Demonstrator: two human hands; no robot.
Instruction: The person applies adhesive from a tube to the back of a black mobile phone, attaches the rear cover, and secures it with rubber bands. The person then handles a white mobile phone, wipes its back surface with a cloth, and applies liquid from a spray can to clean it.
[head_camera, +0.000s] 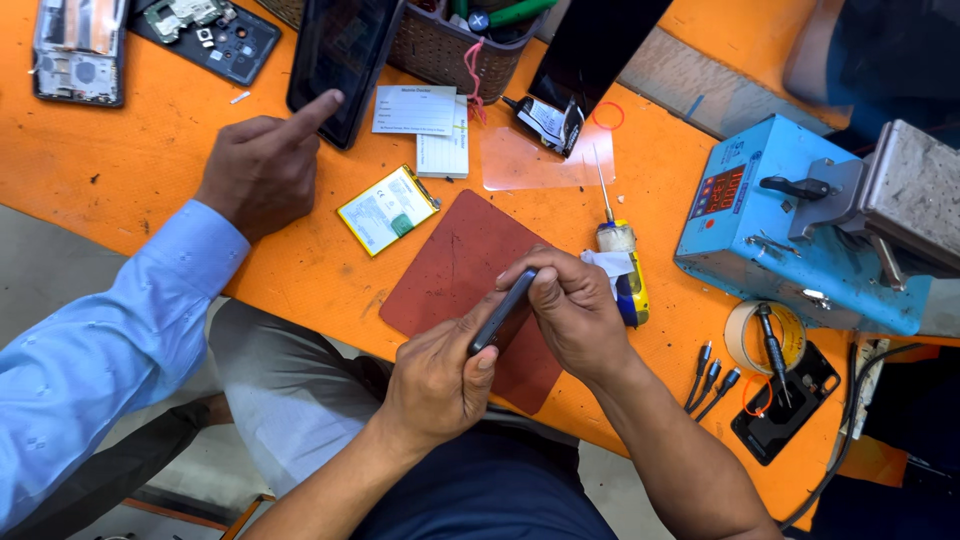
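Working at the near edge of the orange table (150, 170), I have open room only in a narrow strip: the table's front edge runs diagonally just under my wrists, and beyond it my lap. The blue machine (790, 225) with its grey metal block fills the right side, well apart from my hands. A co-worker's arm in a light blue sleeve (110, 340) comes across the left edge, and that person's hand (260, 165) points a finger at the screen of a dark tablet (340, 55) leaning against a woven basket (445, 50). The red-brown mat (455, 275) lies straight ahead of me, mostly bare, its near corner under my hands. A flat battery (387, 208) with a yellow rim sits just left of the mat; a yellow-handled tool (625, 275) lies just right of it, near my right knuckles.

The phone (503, 315) is slim, dark grey and seen edge-on, tilted, held above the mat's near corner. My left hand (435, 385) grips its lower end, thumb and fingers clamped on it. My right hand (575, 315) closes over its upper end, fingers curled around the top edge and pressed against it
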